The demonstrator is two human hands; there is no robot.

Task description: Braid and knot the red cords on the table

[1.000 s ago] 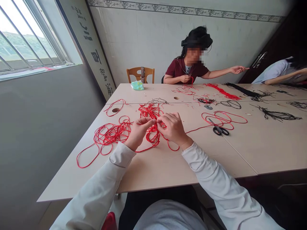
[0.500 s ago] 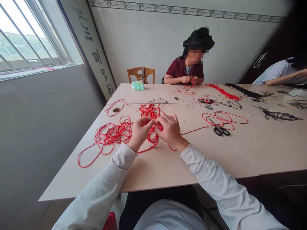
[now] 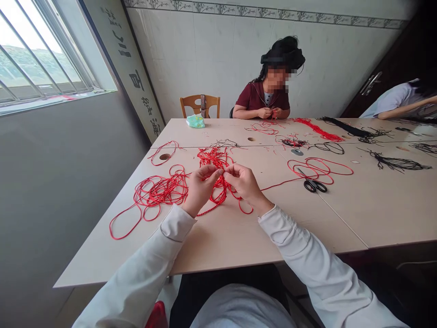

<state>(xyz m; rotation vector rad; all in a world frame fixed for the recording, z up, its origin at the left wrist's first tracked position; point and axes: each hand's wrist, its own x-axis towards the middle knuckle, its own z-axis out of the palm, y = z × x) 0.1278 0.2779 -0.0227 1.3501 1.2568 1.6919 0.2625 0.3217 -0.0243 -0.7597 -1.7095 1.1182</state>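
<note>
My left hand (image 3: 202,186) and my right hand (image 3: 246,182) meet fingertip to fingertip above the table. Each pinches thumb against forefinger on red cord, whose exact spot is mostly hidden by the fingers. Beneath and behind them lies a bundle of knotted red cord (image 3: 212,157), with a twisted length (image 3: 209,211) curving out below. A small red loop (image 3: 246,208) hangs or lies under my right hand. Left of my hands rests a loose coil of smooth red cord (image 3: 164,190).
Black-handled scissors (image 3: 314,186) lie to the right beside a looped red cord (image 3: 336,172). Black cord bundles (image 3: 403,161) are farther right. A person in a dark red top (image 3: 254,100) handles cord across the table (image 3: 273,232). A tissue pack (image 3: 195,121) sits at the far edge.
My right hand's fingers have shifted from curled over to a straighter pinch against my left fingertips. The small loop below my right hand shows more fully.
</note>
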